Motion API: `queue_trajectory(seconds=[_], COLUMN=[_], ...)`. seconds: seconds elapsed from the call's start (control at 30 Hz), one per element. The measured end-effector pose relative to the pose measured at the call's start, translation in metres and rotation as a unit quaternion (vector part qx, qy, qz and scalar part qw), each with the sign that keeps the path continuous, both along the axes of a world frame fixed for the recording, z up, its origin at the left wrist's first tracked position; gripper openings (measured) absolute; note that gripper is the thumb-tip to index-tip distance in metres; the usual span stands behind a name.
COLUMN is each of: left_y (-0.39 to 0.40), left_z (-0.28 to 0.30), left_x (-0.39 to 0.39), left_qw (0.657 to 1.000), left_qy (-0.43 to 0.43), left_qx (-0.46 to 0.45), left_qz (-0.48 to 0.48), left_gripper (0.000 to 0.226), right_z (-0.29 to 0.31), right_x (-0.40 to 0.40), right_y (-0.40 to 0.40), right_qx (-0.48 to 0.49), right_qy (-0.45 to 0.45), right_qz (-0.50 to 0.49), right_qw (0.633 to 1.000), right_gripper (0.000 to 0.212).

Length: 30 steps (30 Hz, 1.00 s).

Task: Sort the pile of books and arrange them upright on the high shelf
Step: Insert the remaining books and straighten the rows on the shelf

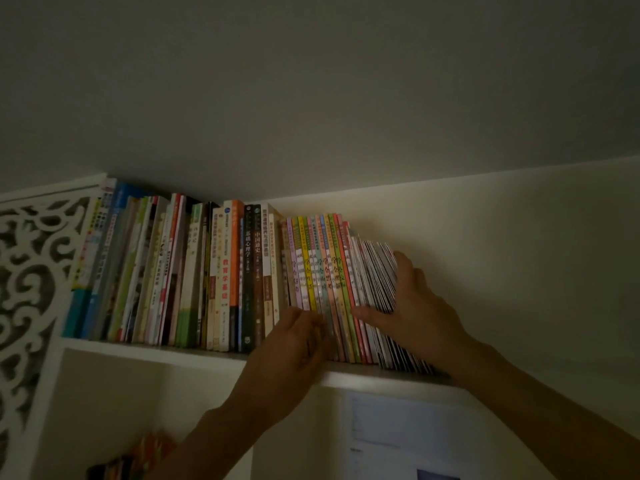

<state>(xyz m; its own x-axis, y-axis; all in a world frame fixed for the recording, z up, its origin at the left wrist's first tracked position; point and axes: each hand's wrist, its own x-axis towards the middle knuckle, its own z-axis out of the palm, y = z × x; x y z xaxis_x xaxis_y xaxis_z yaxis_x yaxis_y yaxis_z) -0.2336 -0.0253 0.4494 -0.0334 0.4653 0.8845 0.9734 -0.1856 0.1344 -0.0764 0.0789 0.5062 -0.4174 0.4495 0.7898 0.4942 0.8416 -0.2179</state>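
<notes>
A long row of upright books (221, 271) fills the high white shelf (173, 353) just under the ceiling. At its right end stands a set of thin pastel books (322, 271), and beyond them a batch of thin booklets (375, 275) leans left. My right hand (412, 303) grips that batch, thumb across the spines and fingers flat on its right side. My left hand (294, 341) presses with its fingers against the lower spines of the pastel books.
A white carved lattice panel (27, 271) closes the shelf's left end. The shelf board runs on to the right of the booklets along a bare wall. Below hang a paper sheet (381, 424) and a few colourful items (138, 459) on a lower level.
</notes>
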Motion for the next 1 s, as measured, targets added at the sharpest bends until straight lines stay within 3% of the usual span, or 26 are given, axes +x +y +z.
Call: queue_trajectory(seconds=[0.1, 0.23, 0.3, 0.43, 0.53, 0.73, 0.83, 0.93, 1.0], left_y=[-0.008, -0.008, -0.005, 0.013, 0.033, 0.05, 0.05, 0.048, 0.048], left_z=[0.008, 0.021, 0.033, 0.079, 0.109, 0.13, 0.129, 0.122, 0.115], left_x=[-0.01, -0.003, 0.005, 0.023, 0.04, 0.048, 0.038, 0.033, 0.032], left_qw=[1.0, 0.988, 0.979, 0.967, 0.971, 0.967, 0.979, 0.975, 0.974], left_qy=[-0.02, -0.141, -0.166, -0.156, -0.124, -0.146, -0.113, -0.118, -0.121], left_qx=[0.003, -0.01, -0.019, -0.015, -0.019, -0.028, -0.012, -0.013, -0.007], left_qz=[0.013, -0.066, -0.121, -0.2, -0.202, -0.208, -0.167, -0.186, -0.19], left_gripper=[0.016, 0.013, 0.017, 0.03, 0.047, 0.057, 0.049, 0.033, 0.035], right_z=[-0.005, -0.008, -0.007, -0.008, -0.01, -0.007, -0.007, -0.001, -0.001], right_x=[-0.002, 0.003, 0.012, 0.031, 0.033, 0.023, 0.019, 0.024, 0.026], right_y=[0.0, -0.001, -0.001, 0.0, 0.001, 0.003, 0.003, 0.003, 0.003], right_qx=[-0.039, -0.015, -0.022, -0.024, -0.021, -0.03, -0.037, -0.074, -0.067], right_qy=[0.007, 0.073, 0.095, 0.086, 0.096, 0.162, 0.159, 0.119, 0.111], right_qz=[-0.012, -0.016, -0.003, 0.041, 0.053, 0.066, 0.081, 0.125, 0.13], right_qw=[0.999, 0.997, 0.995, 0.995, 0.994, 0.984, 0.983, 0.982, 0.983], right_gripper=[0.11, 0.082, 0.077, 0.074, 0.072, 0.057, 0.052, 0.052, 0.056])
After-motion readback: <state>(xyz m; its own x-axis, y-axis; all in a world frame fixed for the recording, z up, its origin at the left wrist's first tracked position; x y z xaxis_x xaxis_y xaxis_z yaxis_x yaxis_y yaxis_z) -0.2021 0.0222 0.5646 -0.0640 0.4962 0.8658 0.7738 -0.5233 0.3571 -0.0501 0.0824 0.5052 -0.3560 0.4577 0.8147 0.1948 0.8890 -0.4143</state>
